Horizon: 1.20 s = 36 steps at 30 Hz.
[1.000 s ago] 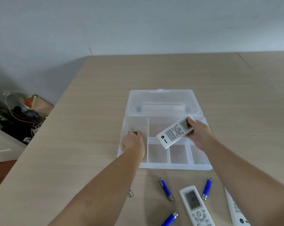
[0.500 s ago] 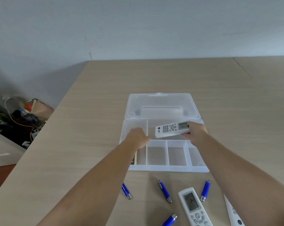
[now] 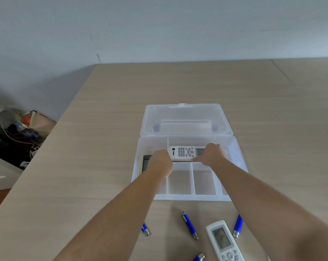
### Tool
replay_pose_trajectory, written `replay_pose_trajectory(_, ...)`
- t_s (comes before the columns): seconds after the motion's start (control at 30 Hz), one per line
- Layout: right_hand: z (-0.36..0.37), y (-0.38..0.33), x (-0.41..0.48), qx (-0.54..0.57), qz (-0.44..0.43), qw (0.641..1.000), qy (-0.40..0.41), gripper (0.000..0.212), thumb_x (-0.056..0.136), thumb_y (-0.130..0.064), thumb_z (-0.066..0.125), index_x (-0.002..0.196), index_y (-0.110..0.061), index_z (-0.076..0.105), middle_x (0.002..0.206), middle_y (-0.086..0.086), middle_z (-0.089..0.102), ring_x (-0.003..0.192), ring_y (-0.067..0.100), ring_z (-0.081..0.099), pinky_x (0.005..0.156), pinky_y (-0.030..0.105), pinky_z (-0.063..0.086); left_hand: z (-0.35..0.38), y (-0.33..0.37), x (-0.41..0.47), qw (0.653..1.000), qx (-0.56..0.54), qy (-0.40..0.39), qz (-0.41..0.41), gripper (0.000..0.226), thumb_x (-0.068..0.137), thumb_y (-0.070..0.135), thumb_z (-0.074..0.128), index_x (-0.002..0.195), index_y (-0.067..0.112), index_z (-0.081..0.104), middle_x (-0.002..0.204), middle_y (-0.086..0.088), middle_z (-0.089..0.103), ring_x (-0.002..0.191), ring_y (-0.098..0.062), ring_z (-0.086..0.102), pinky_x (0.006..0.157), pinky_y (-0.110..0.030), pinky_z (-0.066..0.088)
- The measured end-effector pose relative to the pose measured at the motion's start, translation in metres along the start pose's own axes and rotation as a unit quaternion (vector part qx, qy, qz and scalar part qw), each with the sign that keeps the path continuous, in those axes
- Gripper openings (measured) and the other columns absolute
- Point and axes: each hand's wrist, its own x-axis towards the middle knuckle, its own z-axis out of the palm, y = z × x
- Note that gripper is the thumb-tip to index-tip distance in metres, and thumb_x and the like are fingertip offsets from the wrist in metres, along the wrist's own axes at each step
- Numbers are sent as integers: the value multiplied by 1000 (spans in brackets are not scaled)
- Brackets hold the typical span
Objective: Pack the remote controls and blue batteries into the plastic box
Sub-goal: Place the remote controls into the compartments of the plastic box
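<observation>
The clear plastic box lies with its lid folded back on the wooden table. A white remote lies flat in the rear compartment, and my right hand grips its right end. My left hand curls over a dark remote in the left compartment, hiding most of it. Another white remote rests on the table in front of the box. Several blue batteries lie around it: one by my left forearm, one in the middle, one by my right forearm.
The two small front compartments hold nothing. A fourth blue battery sits at the bottom edge. The table's left edge drops to a floor with bags and cables. A wall stands behind the table.
My right hand has lowered the white remote from above the box into the rear compartment and turned it level. My left hand moved deeper into the left compartment with the dark remote.
</observation>
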Motion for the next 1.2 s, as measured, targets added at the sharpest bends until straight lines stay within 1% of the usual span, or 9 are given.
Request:
replay_pose_trajectory(0.2, -1, 10, -6, 44, 33, 997, 45, 69, 67, -49, 79, 113, -4, 57, 118, 14, 52, 93, 28, 54, 69, 30, 40, -2, 7, -12, 1000, -25, -6, 6, 17, 85, -6, 48, 94, 2, 60, 74, -10, 63, 83, -29, 70, 54, -26, 42)
replay_pose_trajectory(0.3, -5, 9, -6, 53, 10, 997, 46, 47, 74, -47, 74, 87, -5, 57, 97, 10, 56, 79, 25, 55, 58, 27, 38, -4, 4, -10, 999, -30, -10, 5, 26, 86, -1, 51, 64, 11, 42, 61, -4, 53, 49, -13, 52, 43, -21, 35)
replay_pose_trajectory(0.4, -9, 5, -6, 90, -19, 995, 46, 40, 86, -37, 64, 68, -4, 48, 72, 5, 50, 61, 23, 51, 50, 26, 38, -7, -7, -8, 999, -39, -36, -9, 33, 86, 18, 62, 61, 14, 41, 53, 0, 54, 36, -10, 52, 43, -19, 38)
replay_pose_trajectory(0.47, -16, 5, -8, 105, -45, 991, 71, 26, 90, -29, 55, 82, -5, 56, 80, 6, 54, 78, 32, 58, 59, 26, 41, -12, -9, -15, 997, -73, -12, -10, 25, 86, 27, 61, 69, 14, 48, 68, -5, 62, 57, -19, 63, 51, -22, 42)
replay_pose_trajectory(0.57, -37, 18, -21, 129, -78, 980, 132, 36, 92, -21, 46, 58, -19, 38, 62, -3, 39, 75, 27, 45, 51, 25, 29, -22, 3, -39, 991, -5, 125, 46, 24, 92, 32, 47, 110, 17, 54, 105, -3, 65, 97, -25, 63, 72, -31, 45)
replay_pose_trajectory(0.67, -59, 40, -42, 191, -67, 962, 186, 24, 91, -17, 44, 76, -12, 62, 72, 2, 55, 74, 25, 48, 61, 25, 34, -24, 26, -73, 964, 11, 180, 194, 25, 94, 31, 44, 112, 21, 57, 104, 0, 67, 98, -24, 63, 79, -31, 46)
replay_pose_trajectory(0.87, -51, 112, -93, 181, 19, 961, 207, 25, 87, -13, 48, 102, -4, 65, 105, 17, 68, 85, 29, 58, 71, 29, 44, 30, 50, -123, 914, 127, 5, 384, 29, 88, 31, 54, 114, 21, 61, 112, 0, 64, 111, -21, 58, 90, -33, 45)
replay_pose_trajectory(1.03, -10, 165, -126, 96, 107, 983, 114, 33, 81, -27, 58, 104, -3, 59, 118, 16, 58, 98, 34, 59, 71, 33, 46, 84, 45, -128, 873, 245, -86, 412, 67, 78, 39, 70, 137, 16, 46, 133, -4, 50, 122, -23, 49, 95, -38, 43)
replay_pose_trajectory(1.2, 27, 186, -139, 51, 123, 989, 60, 65, 76, -39, 69, 124, -3, 44, 126, 17, 48, 117, 35, 50, 89, 41, 50, 110, 36, -122, 895, 196, -136, 377, 76, 73, 38, 76, 140, 20, 45, 131, -3, 48, 120, -22, 49, 100, -38, 43)
